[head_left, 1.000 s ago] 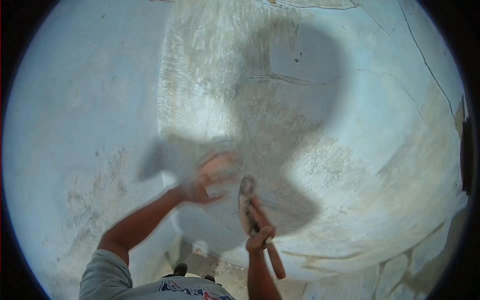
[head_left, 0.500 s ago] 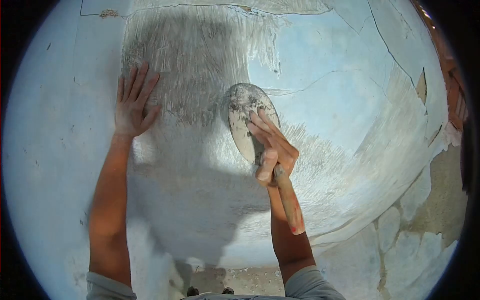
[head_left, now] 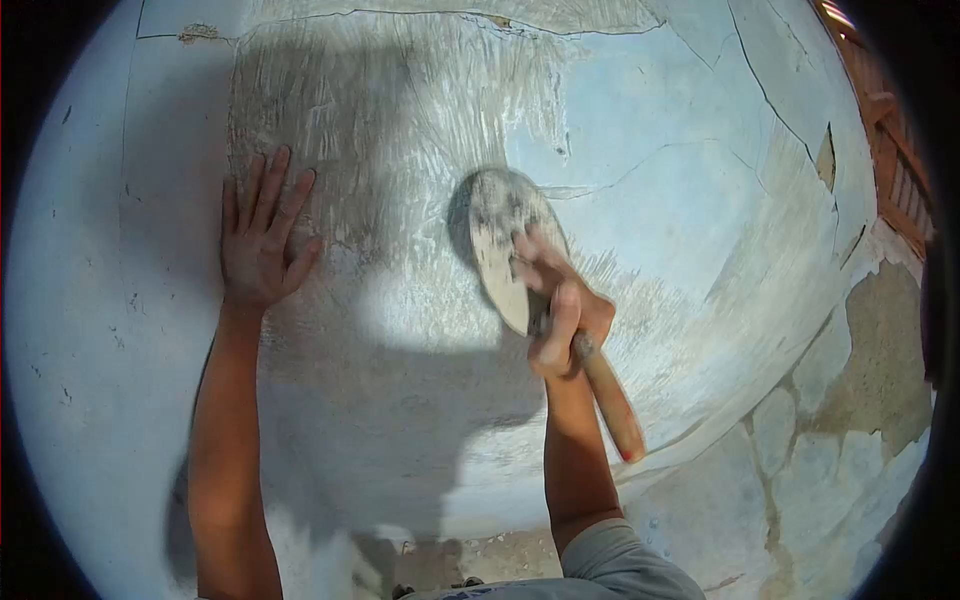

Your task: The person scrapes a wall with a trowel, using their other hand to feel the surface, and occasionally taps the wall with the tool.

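My left hand point(head_left: 262, 245) lies flat on the pale blue wall point(head_left: 640, 130) with its fingers spread, holding nothing. Its fingertips rest by the left edge of a rough, scraped grey patch point(head_left: 340, 130). My right hand point(head_left: 568, 310) is closed round a trowel point(head_left: 500, 235) near the neck of its blade, some fingers laid along the metal. The rounded blade is smeared with dried material and lies against or very close to the wall; contact cannot be made out. Its wooden handle slants down to the right below my hand. Motion blurs the right fingers.
Cracks point(head_left: 765, 90) run across the upper right of the wall. Plaster is broken away at a bare patch point(head_left: 880, 350) on the right. Reddish-brown slats point(head_left: 897, 170) stand at the far right edge. Ground with small stones point(head_left: 500, 555) shows at the bottom.
The trowel has shifted slightly right, and its handle has swung out to the right in my right hand. My left hand stays flat on the wall; the whole view has moved a little.
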Action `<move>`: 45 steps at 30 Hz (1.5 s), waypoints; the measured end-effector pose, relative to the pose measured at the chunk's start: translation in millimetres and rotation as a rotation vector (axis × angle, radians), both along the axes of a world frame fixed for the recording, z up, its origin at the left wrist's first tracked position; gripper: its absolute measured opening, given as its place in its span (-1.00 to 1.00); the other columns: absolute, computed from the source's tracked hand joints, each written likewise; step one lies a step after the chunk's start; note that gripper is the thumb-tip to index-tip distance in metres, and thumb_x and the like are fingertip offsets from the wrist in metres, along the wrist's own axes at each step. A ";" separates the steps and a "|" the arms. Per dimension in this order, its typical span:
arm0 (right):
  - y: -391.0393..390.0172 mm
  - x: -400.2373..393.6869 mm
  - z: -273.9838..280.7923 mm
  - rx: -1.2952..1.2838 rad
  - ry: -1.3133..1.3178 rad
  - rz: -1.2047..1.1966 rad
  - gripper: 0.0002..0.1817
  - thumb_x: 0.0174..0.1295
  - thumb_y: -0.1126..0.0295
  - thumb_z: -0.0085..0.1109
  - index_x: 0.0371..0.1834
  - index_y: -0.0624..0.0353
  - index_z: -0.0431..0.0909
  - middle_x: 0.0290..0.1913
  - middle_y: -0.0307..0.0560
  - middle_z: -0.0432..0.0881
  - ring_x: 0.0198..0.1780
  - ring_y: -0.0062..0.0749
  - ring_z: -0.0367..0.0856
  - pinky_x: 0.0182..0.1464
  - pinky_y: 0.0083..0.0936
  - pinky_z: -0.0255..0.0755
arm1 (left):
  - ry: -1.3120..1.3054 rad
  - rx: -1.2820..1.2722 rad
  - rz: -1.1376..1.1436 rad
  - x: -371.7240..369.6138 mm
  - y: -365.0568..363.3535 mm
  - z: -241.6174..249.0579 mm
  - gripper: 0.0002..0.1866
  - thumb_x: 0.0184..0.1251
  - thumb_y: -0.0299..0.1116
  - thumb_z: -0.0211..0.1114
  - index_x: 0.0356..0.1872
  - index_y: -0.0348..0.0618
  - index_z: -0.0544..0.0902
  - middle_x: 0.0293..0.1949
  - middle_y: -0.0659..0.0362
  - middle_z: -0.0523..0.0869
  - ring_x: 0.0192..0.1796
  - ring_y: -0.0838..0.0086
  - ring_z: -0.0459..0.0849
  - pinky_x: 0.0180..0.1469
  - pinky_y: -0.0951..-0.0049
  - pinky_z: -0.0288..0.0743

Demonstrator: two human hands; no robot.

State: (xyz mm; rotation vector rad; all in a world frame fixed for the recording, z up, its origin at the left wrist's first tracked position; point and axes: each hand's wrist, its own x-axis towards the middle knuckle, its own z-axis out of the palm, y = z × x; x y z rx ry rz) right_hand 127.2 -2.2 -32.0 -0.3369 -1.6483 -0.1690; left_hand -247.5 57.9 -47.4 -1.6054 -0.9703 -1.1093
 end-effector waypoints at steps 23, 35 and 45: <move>-7.6 -16.3 35.3 -0.071 0.076 0.025 -0.36 0.72 0.21 -0.20 -0.14 0.65 0.75 0.02 0.40 0.84 0.28 0.18 0.76 0.43 -0.02 0.54 | -0.004 -0.032 -0.009 -0.6 -2.7 -2.8 -0.12 0.39 -0.05 0.40 0.73 0.28 0.30 0.79 0.13 0.15 0.78 -0.04 0.10 0.71 -0.42 -0.16; -28.1 -13.2 34.8 0.059 -0.079 -0.301 -0.30 0.74 0.18 -0.22 -0.26 0.61 0.78 -0.10 0.39 0.86 0.10 0.22 0.86 0.27 -0.05 0.69 | 0.013 -0.018 0.015 -1.1 -0.4 -3.0 -0.16 0.46 0.01 0.29 0.74 0.20 0.28 0.78 0.06 0.16 0.79 -0.06 0.06 0.72 -0.39 -0.22; -2.7 -13.4 62.4 0.126 -0.020 -0.119 -0.50 0.69 0.33 -0.10 -0.16 0.49 0.80 -0.10 0.27 0.88 0.07 0.04 0.89 0.12 -0.27 0.77 | -0.015 -0.023 -0.010 0.4 -1.7 -4.7 -0.09 0.36 -0.04 0.43 0.74 0.33 0.27 0.80 0.17 0.13 0.79 0.01 0.09 0.70 -0.42 -0.13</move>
